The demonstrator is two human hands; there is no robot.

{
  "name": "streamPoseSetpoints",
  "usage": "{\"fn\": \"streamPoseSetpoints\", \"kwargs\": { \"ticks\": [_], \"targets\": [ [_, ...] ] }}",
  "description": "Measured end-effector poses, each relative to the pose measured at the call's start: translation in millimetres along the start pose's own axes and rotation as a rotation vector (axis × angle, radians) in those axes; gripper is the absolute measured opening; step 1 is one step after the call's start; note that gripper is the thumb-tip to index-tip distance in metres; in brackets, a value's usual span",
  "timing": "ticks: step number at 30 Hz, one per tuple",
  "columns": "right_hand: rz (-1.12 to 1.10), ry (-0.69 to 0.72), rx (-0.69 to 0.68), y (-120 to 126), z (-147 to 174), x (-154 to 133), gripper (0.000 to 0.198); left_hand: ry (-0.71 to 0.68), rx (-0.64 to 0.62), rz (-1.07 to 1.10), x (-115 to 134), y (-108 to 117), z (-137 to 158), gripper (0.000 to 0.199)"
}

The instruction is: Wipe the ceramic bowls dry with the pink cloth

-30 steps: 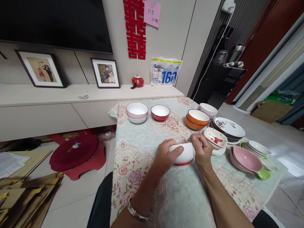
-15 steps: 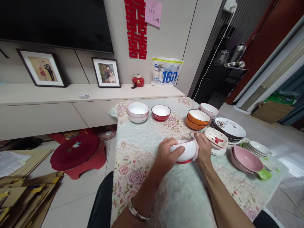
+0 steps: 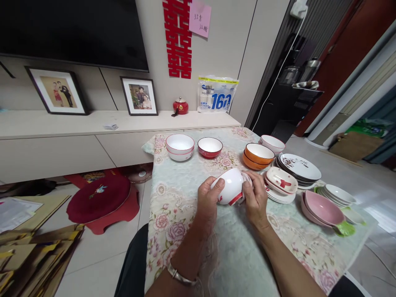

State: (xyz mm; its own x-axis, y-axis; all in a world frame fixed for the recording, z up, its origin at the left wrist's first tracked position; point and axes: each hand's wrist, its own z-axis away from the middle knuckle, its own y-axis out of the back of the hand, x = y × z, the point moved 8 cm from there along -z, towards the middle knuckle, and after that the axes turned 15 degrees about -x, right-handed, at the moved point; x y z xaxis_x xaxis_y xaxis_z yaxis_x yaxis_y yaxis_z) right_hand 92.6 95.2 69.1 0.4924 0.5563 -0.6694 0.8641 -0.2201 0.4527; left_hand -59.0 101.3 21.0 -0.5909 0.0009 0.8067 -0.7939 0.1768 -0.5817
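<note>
A white bowl (image 3: 230, 185) with a red foot ring is held tilted above the floral tablecloth (image 3: 176, 264), its outer side toward me. My left hand (image 3: 208, 196) grips the bowl's left side, thumb on the outer wall. On the other side, my right hand (image 3: 256, 196) pinches a pale cloth (image 3: 246, 180) against the bowl near its base. Most of the cloth is hidden behind the fingers. Just beyond the bowl stand a red bowl (image 3: 210, 147) and a stack of two orange bowls (image 3: 258, 156). A red-patterned dish (image 3: 282, 180) rests on white plates right of my right hand.
Stacked white bowls (image 3: 180, 147) stand at the table's far left. To the right are patterned plates (image 3: 300, 167), pink bowls (image 3: 323, 208), small white bowls (image 3: 338, 194) and a white bowl (image 3: 272, 143). A red stool (image 3: 100, 198) is on the floor at left.
The bowl has tipped over sideways and risen a little, so its red foot now faces lower right. My right hand and the cloth have shifted from the rim side toward the base.
</note>
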Motion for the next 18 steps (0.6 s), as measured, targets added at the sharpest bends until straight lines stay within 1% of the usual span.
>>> {"fn": "streamPoseSetpoints", "kwargs": {
  "ticks": [3,5,6,8,10,12,13,15,16,18],
  "targets": [
    [0.101,0.177,-0.06,-5,2,-29,0.023,0.012,-0.008,-0.051,-1,1,1,0.034],
    [0.109,0.201,-0.069,-5,2,-32,0.018,0.036,-0.027,-0.092,-4,0,0,0.035],
    [0.081,0.167,-0.058,-4,1,-27,0.017,0.046,-0.037,-0.112,-5,0,0,0.035],
    [-0.058,0.015,0.003,3,-3,-3,0.018,0.06,-0.052,-0.147,-8,-1,0,0.037],
    [-0.299,-0.222,0.077,6,-3,31,0.023,0.064,-0.071,-0.16,-8,-3,0,0.038],
    [-0.559,-0.443,0.116,0,1,59,0.031,0.054,-0.091,-0.113,-6,-7,0,0.039],
    [-0.666,-0.519,0.116,-6,3,68,0.035,0.048,-0.094,-0.069,-5,-8,0,0.04],
    [-0.793,-0.594,0.123,-14,5,75,0.043,0.037,-0.071,0.029,-3,-9,0,0.039],
    [-0.811,-0.609,0.14,-15,7,76,0.045,0.03,-0.047,0.07,-2,-9,0,0.039],
    [-0.773,-0.629,0.194,-14,12,77,0.047,0.008,0.008,0.128,0,-6,0,0.038]
  ]
}}
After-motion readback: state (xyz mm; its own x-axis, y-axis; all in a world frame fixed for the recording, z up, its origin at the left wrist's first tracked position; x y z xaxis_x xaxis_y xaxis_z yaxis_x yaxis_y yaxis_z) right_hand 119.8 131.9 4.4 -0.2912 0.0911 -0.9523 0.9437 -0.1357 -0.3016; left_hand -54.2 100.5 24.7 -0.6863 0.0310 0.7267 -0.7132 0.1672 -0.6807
